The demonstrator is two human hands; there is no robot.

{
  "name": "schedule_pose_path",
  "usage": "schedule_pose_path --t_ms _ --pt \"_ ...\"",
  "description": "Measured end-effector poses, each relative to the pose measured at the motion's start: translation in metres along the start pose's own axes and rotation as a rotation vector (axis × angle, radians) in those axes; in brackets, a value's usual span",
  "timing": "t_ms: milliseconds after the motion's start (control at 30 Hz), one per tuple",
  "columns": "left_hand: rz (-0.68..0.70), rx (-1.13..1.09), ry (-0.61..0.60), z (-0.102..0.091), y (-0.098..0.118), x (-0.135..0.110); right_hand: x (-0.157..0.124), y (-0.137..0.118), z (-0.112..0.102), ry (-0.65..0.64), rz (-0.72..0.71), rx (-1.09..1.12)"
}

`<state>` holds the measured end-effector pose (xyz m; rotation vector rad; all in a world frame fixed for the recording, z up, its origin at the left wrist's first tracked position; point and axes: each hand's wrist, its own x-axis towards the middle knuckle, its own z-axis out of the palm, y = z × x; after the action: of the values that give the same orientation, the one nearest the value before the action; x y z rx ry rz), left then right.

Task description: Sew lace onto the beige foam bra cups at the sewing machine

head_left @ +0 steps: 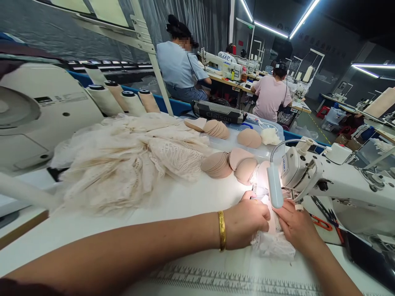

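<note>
My left hand (251, 220), with a gold bangle at the wrist, is closed on pale lace fabric (274, 245) in front of the sewing machine (333, 172). Curled fingers press the cloth, and a small dark-tipped tool, perhaps a snipper, shows by the thumb. My right hand (298, 226) lies on the other edge of the fabric beside the needle area, its fingers stretched out flat. A lamp head (275, 187) on a bendy neck lights the spot and hides part of the work. Beyond it rest beige oval pads (247, 170) and a fanned stack of pads (216, 165).
A big heap of cream lace (132, 160) covers the table's left. Thread cones (134, 102) stand behind it. Orange-handled scissors (321, 222) and a dark phone-like slab (367, 255) lie at right. A ruler strip (222, 281) runs along the front. Two co-workers (182, 65) sit ahead.
</note>
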<state>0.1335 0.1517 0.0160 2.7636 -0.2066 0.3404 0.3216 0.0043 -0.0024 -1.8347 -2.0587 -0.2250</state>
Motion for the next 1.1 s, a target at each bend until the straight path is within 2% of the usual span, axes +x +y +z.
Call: schedule_pose_path --t_ms 367,567,733,967,1100 --pt "0.058 -0.023 -0.073 -0.012 -0.010 -0.002 0.000 -0.003 0.001 0.007 -0.045 -0.024" --pt "0.089 -0.054 -0.065 -0.017 -0.015 -0.002 0.002 -0.005 -0.001 0.044 -0.069 -0.007" --pt "0.094 -0.054 -0.061 -0.022 -0.018 0.003 0.001 -0.003 0.002 0.051 -0.042 -0.013" --pt "0.081 -0.049 -0.071 -0.026 -0.035 0.011 -0.002 0.001 0.006 0.027 0.021 -0.074" --pt "0.088 -0.058 -0.062 -0.025 -0.041 0.011 -0.003 0.001 0.005 0.031 0.007 -0.072"
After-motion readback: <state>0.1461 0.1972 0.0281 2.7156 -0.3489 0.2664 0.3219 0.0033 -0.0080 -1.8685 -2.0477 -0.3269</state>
